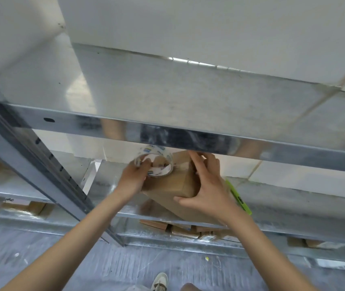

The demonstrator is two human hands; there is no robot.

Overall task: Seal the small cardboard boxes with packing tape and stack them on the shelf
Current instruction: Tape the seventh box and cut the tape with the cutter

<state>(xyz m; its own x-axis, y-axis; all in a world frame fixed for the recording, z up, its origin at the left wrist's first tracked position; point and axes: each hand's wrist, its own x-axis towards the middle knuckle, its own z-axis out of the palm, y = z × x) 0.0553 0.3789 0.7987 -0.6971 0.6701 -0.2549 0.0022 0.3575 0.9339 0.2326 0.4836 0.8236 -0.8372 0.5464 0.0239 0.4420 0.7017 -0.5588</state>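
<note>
A small brown cardboard box (167,192) stands on the middle metal shelf (104,181), tilted with one corner toward me. My left hand (133,175) grips a roll of clear packing tape (157,162) against the box's top left. My right hand (207,183) holds the box's right side, thumb on its front face and fingers over the top edge. The far end of the box is hidden behind the front rail of the upper shelf (188,135).
A lime-green utility knife (238,196) lies on the shelf right of the box. Several more cardboard boxes (178,227) sit on the lowest shelf. A grey upright post (47,164) runs diagonally at left. A plastic-covered floor and a shoe (160,281) are below.
</note>
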